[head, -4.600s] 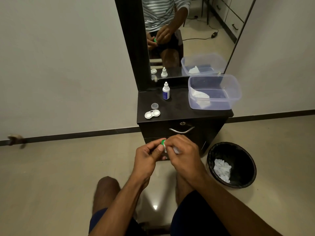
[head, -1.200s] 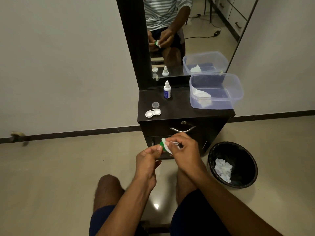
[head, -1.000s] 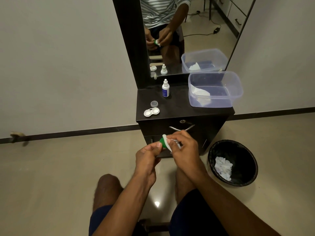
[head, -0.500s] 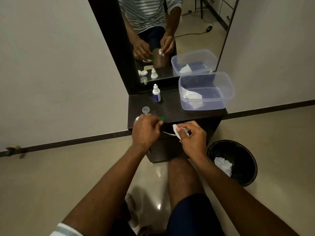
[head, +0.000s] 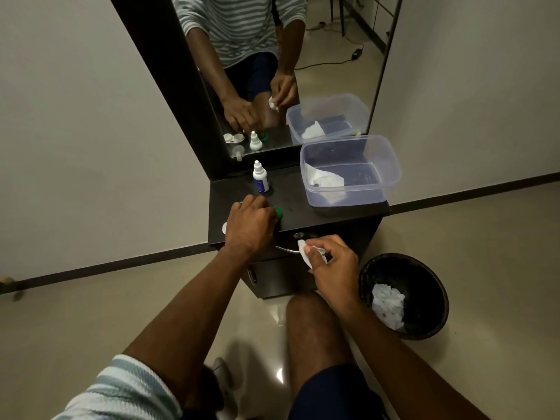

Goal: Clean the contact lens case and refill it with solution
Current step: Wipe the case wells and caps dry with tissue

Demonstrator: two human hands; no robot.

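My left hand [head: 248, 228] reaches over the dark dresser top [head: 318, 215], its fingertips closed on a green lens-case cap [head: 278, 212] that rests on the surface. The hand hides most of the white lens case [head: 225, 228]; only its left end shows. Lower right, in front of the drawer, my right hand [head: 333, 268] pinches a small white tissue [head: 303, 252]. The white solution bottle [head: 260, 178] with a blue label stands upright just beyond my left hand.
A clear plastic tub [head: 391, 165] holding a crumpled tissue [head: 324, 180] fills the right of the dresser top. A mirror [head: 333, 56] rises behind. A black bin [head: 436, 283] with used tissues sits on the floor at right. My knee is below the drawer handle [head: 286, 248].
My hands have separated. The left hand has carried the green cap up from my lap and set it down on the dresser top; the right hand stays low with the tissue. The view has moved closer.
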